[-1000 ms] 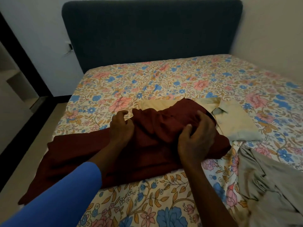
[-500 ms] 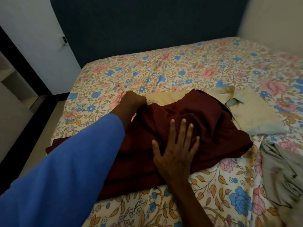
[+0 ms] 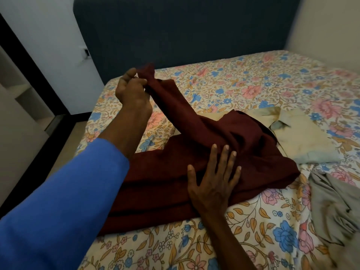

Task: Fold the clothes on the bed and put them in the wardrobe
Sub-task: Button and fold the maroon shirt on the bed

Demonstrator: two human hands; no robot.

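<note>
A dark maroon garment (image 3: 194, 168) lies across the floral bed sheet (image 3: 243, 221), partly folded. My left hand (image 3: 132, 92) pinches one end of it and holds that end raised above the bed toward the headboard. My right hand (image 3: 212, 178) lies flat with straight, spread fingers on the garment's middle, pressing it down. A folded cream shirt (image 3: 303, 137) sits just beyond the maroon cloth on the right, partly covered by it. A crumpled grey garment (image 3: 335, 207) lies at the right edge.
A dark blue padded headboard (image 3: 185, 30) stands behind the bed. The bed's left edge drops to a bare floor strip (image 3: 64, 152), with a dark door frame (image 3: 25, 75) and white wall (image 3: 48, 36) beyond.
My left hand has lifted an end of the maroon garment up and away from the bed. My right hand stays flat on the cloth.
</note>
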